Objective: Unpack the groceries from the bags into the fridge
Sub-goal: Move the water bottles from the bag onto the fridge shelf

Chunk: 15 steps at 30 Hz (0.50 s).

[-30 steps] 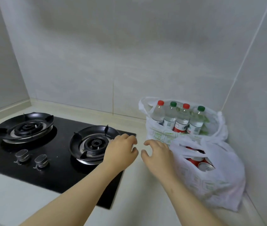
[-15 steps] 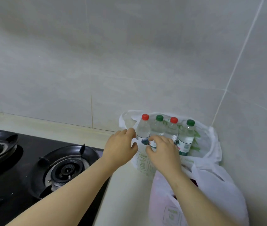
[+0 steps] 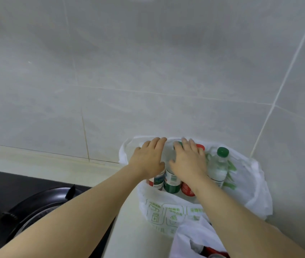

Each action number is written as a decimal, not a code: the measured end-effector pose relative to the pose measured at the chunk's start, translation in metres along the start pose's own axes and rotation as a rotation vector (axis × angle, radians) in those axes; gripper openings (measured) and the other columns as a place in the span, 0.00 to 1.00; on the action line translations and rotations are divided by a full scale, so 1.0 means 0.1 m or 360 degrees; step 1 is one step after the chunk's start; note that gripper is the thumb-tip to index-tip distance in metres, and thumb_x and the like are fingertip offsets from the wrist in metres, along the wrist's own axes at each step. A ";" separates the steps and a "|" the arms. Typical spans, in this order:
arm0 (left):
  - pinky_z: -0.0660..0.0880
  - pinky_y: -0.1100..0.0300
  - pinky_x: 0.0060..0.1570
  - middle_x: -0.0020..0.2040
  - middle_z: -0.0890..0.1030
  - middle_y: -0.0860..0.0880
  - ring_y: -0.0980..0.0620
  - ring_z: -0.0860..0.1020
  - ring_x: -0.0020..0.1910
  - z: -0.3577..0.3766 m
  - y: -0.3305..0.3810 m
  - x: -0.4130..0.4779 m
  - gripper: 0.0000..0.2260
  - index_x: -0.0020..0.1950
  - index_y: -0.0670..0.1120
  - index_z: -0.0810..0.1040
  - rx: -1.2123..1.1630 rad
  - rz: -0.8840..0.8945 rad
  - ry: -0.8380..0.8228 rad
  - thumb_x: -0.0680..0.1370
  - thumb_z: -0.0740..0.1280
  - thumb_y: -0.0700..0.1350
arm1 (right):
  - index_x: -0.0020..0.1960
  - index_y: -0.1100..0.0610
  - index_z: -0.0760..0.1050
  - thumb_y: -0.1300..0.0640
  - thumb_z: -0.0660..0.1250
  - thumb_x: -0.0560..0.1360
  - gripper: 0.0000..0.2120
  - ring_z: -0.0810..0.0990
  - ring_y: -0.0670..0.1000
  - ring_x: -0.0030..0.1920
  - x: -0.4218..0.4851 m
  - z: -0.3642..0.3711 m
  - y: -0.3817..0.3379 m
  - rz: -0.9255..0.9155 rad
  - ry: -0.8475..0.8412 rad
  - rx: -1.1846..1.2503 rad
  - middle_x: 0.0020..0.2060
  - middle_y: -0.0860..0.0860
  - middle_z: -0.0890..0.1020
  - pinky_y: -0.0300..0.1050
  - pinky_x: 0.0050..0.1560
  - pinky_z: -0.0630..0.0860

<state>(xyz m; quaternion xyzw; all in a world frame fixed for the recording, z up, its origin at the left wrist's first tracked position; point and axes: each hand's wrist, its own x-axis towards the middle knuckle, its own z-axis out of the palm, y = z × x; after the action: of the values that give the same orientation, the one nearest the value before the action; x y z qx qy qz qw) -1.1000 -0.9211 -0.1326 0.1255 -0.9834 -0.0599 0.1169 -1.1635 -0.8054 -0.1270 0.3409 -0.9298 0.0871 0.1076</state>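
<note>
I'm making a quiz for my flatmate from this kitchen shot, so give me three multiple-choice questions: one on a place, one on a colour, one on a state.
1. Where does the bag with the bottles stand? A on the stove; B on the counter in the wall corner; C on the floor.
2. What colour is the rightmost bottle's cap? A blue; B yellow; C green.
3. How are the bottles placed? A upright in the bag; B flat on the counter; C lifted out in a hand.
Answers: 1 B, it sits on the counter at the wall corner. 2 C, that cap is green. 3 A, caps point up inside the bag.
</note>
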 end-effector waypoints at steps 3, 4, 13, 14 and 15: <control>0.58 0.46 0.71 0.78 0.50 0.50 0.48 0.52 0.76 0.07 -0.06 0.17 0.32 0.77 0.48 0.44 0.0032 -0.0031 -0.0081 0.79 0.59 0.48 | 0.77 0.55 0.45 0.48 0.54 0.79 0.31 0.40 0.56 0.76 0.20 0.06 0.05 -0.0051 -0.0264 -0.0141 0.77 0.52 0.45 0.55 0.75 0.43; 0.57 0.46 0.71 0.78 0.49 0.50 0.48 0.51 0.76 0.11 -0.07 0.20 0.32 0.77 0.48 0.43 0.0022 -0.0051 -0.0135 0.79 0.58 0.47 | 0.77 0.55 0.44 0.48 0.54 0.79 0.32 0.39 0.56 0.76 0.23 0.08 0.06 -0.0056 -0.0301 -0.0172 0.77 0.52 0.45 0.56 0.75 0.42; 0.52 0.42 0.71 0.76 0.55 0.51 0.46 0.54 0.75 0.28 -0.02 0.14 0.25 0.76 0.48 0.54 0.0101 -0.0153 0.0085 0.79 0.55 0.42 | 0.74 0.55 0.58 0.57 0.57 0.78 0.24 0.56 0.55 0.74 0.24 0.14 0.07 -0.0103 -0.0067 -0.0042 0.73 0.54 0.59 0.52 0.72 0.52; 0.59 0.41 0.66 0.73 0.62 0.50 0.43 0.62 0.71 0.29 -0.03 0.12 0.23 0.73 0.48 0.61 0.0134 -0.0090 0.0250 0.78 0.57 0.40 | 0.72 0.55 0.61 0.60 0.56 0.78 0.23 0.60 0.55 0.71 0.20 0.15 0.07 -0.0116 -0.0029 -0.0009 0.71 0.54 0.62 0.50 0.69 0.56; 0.66 0.42 0.58 0.67 0.70 0.48 0.40 0.70 0.63 0.31 -0.04 0.11 0.21 0.68 0.47 0.69 0.0142 -0.0020 0.0416 0.75 0.60 0.38 | 0.71 0.55 0.63 0.63 0.56 0.77 0.22 0.64 0.56 0.68 0.17 0.16 0.08 -0.0130 -0.0008 0.0036 0.69 0.54 0.64 0.48 0.66 0.60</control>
<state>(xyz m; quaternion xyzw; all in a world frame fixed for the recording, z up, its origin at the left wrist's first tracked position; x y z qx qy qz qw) -1.1170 -0.9250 -0.1610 0.1434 -0.9606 0.0002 0.2379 -1.1838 -0.8134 -0.1388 0.3800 -0.9144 0.0923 0.1048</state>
